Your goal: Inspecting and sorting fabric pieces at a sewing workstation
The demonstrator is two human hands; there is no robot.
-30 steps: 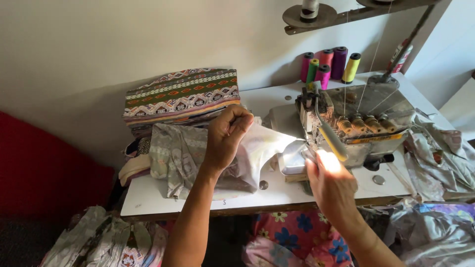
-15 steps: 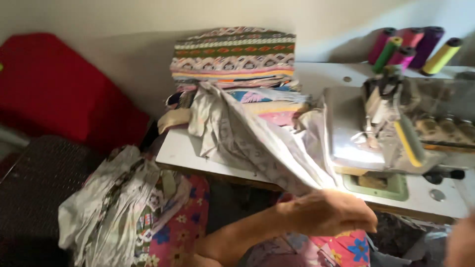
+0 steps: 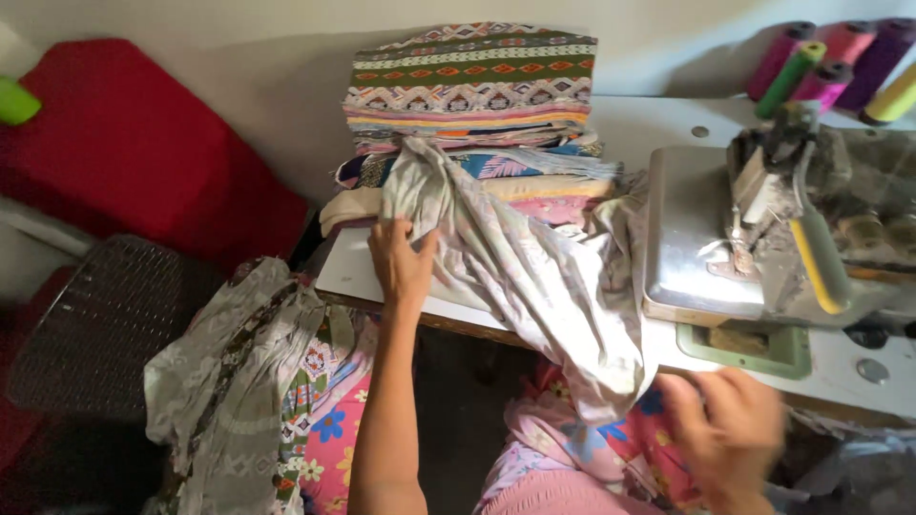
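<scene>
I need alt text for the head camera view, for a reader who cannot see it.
A person's left hand grips a pale printed cloth lying across a white table, while the blurred right hand is at its hanging end. A stack of folded patterned fabrics sits behind, a sewing machine and thread cones to the right.

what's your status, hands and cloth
Left hand gripping pale patterned cloth on table edge. Right hand blurred below its hanging end. Folded fabric stack behind.
</scene>
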